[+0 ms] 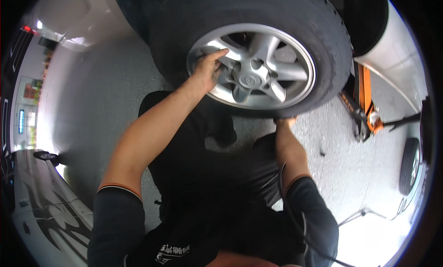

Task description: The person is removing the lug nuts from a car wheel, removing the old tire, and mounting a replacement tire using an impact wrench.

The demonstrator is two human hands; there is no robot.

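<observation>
A large wheel [286, 72] with a black tyre and a silver multi-spoke rim stands in front of me at the top of the head view. My left hand [206, 73] is closed on the left side of the rim, one digit lying along a spoke and the others curled in by an opening. Under the tyre's lower edge, my right hand [287, 122] reaches against the rubber from below. Most of its fingers are hidden behind the tyre. Recessed holes ring the rim's centre cap [250, 79].
An orange-and-black floor jack [364, 100] stands right of the wheel, beside a pale car body [399, 59]. Another wheel [410, 166] is at the far right. A dark hose [288, 207] crosses my right arm. At lower left is a silver car [48, 197] with dark graphics.
</observation>
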